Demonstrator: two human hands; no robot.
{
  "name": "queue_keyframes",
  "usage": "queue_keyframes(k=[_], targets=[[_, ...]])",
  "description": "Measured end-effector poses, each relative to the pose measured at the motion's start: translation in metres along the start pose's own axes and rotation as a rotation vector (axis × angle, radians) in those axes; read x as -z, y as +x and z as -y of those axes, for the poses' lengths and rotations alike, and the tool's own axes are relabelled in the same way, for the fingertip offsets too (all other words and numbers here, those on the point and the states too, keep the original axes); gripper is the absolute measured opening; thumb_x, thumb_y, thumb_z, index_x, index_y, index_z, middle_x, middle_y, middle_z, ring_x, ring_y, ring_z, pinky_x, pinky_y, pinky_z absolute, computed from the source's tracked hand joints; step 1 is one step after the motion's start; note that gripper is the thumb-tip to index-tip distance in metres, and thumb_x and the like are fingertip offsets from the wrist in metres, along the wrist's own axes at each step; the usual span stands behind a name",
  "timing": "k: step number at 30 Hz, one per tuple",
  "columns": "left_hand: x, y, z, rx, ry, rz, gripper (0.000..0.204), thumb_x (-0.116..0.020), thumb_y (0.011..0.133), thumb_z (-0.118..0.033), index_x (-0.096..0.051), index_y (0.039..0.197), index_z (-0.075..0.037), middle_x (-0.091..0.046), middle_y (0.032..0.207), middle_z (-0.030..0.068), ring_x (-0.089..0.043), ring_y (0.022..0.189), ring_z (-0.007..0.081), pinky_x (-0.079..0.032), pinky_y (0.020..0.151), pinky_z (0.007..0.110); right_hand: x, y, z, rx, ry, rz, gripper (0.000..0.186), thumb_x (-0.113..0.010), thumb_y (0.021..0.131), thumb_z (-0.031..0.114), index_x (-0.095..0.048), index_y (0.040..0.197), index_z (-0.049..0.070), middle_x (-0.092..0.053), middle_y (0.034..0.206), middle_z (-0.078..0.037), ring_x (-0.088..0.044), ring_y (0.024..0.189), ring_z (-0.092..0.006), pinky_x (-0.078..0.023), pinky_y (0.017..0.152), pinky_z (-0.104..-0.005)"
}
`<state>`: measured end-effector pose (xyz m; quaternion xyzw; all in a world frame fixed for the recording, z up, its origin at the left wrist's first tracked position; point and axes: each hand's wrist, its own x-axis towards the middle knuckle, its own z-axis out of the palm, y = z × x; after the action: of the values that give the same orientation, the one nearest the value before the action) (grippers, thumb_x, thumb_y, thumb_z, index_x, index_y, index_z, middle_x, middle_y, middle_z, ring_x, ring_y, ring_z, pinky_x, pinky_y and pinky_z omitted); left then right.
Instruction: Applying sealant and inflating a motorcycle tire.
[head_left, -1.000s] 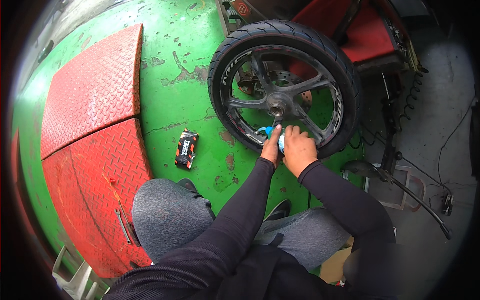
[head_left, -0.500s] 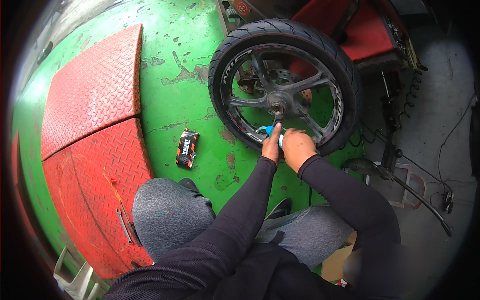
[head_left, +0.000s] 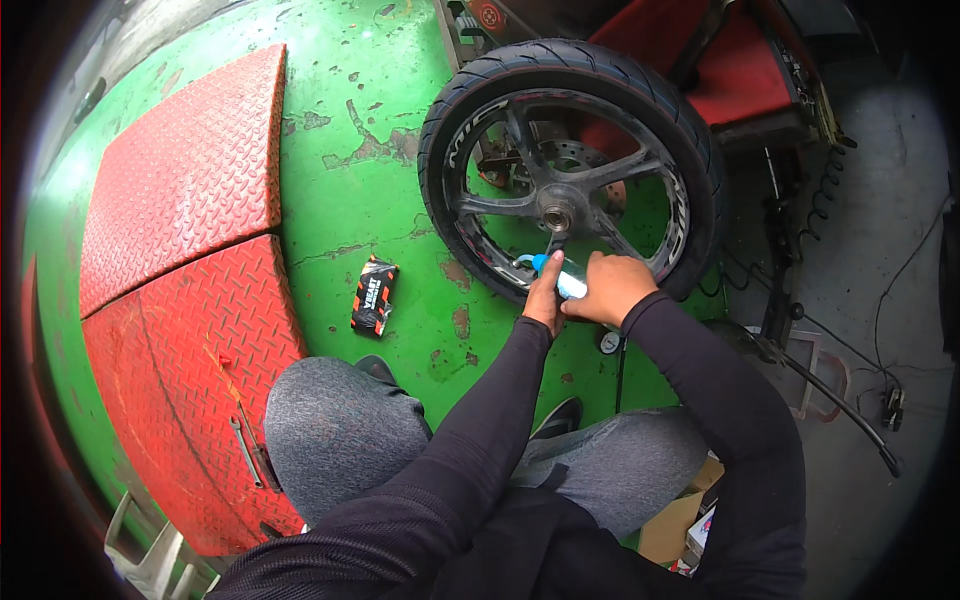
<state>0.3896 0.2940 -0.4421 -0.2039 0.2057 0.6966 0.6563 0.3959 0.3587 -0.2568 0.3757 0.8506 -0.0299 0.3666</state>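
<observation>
A small bottle (head_left: 570,278) with a light blue cap and curved spout lies tilted in my hands, its spout near the lower rim of a black five-spoke wheel with a tyre (head_left: 614,178). My left hand (head_left: 544,298) is closed on the bottle's cap end, thumb along it. My right hand (head_left: 612,290) is wrapped round the bottle's body, its fingertips partly hidden. A brake disc (head_left: 590,160) shows behind the spokes. A black and orange package (head_left: 374,297) lies on the green floor left of my hands.
Red tread-plate panels (head_left: 180,180) lie at the left with wrenches (head_left: 246,452). A red and black machine (head_left: 745,85) stands behind the wheel. Coiled hose (head_left: 823,195), cables and a lever (head_left: 850,410) are on the right. A small gauge (head_left: 609,342) is below my right hand. Cardboard (head_left: 668,525) lies near my leg.
My right hand and forearm have shifted slightly right and up, turning on the bottle and showing more of its label. The small gauge has come into view beneath them.
</observation>
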Motion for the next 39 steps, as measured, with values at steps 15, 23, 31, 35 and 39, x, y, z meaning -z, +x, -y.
queue_keyframes(k=[15,23,31,35,39], targets=[[0.001,-0.003,-0.011,0.181,-0.002,0.149,0.068,-0.063,0.092,-0.065,-0.052,0.132,-0.011,-0.069,0.116,0.0094,-0.071,0.100,0.0232,-0.060,0.088,0.038,0.027,0.029,-0.006,0.070,0.037,0.273,0.065,-0.080,0.069,0.052,-0.075,0.093,-0.008,-0.073,0.094,-0.026,-0.072,0.090,-0.0368,-0.057,0.084,-0.0429],[-0.007,-0.009,-0.016,0.169,-0.030,0.170,0.068,-0.062,0.091,-0.068,-0.054,0.127,-0.011,-0.069,0.112,0.0067,-0.071,0.092,0.0185,-0.062,0.082,0.034,0.043,0.034,-0.001,0.099,0.020,0.326,0.063,-0.082,0.068,0.050,-0.074,0.091,-0.007,-0.074,0.089,-0.023,-0.073,0.088,-0.0340,-0.057,0.081,-0.0417],[0.004,-0.002,-0.012,0.187,-0.008,0.187,0.071,-0.063,0.091,-0.068,-0.049,0.130,-0.011,-0.069,0.109,0.0059,-0.071,0.088,0.0168,-0.063,0.075,0.032,0.029,0.040,-0.012,0.118,0.076,0.307,0.048,-0.081,0.074,0.044,-0.074,0.080,-0.003,-0.071,0.070,-0.014,-0.073,0.068,-0.0254,-0.057,0.070,-0.0374],[-0.001,-0.004,-0.013,0.188,-0.017,0.188,0.070,-0.063,0.090,-0.068,-0.050,0.129,-0.011,-0.069,0.108,0.0055,-0.071,0.088,0.0168,-0.063,0.075,0.032,0.023,0.043,-0.018,0.121,0.131,0.299,0.048,-0.081,0.074,0.044,-0.072,0.078,-0.004,-0.071,0.069,-0.015,-0.072,0.066,-0.0256,-0.057,0.068,-0.0384],[-0.002,-0.007,-0.014,0.203,-0.025,0.194,0.069,-0.062,0.090,-0.068,-0.053,0.127,-0.011,-0.069,0.109,0.0059,-0.071,0.088,0.0173,-0.063,0.077,0.032,0.012,0.048,-0.025,0.144,0.161,0.283,0.049,-0.082,0.074,0.043,-0.072,0.084,-0.004,-0.071,0.069,-0.014,-0.072,0.064,-0.0257,-0.056,0.066,-0.0387]])
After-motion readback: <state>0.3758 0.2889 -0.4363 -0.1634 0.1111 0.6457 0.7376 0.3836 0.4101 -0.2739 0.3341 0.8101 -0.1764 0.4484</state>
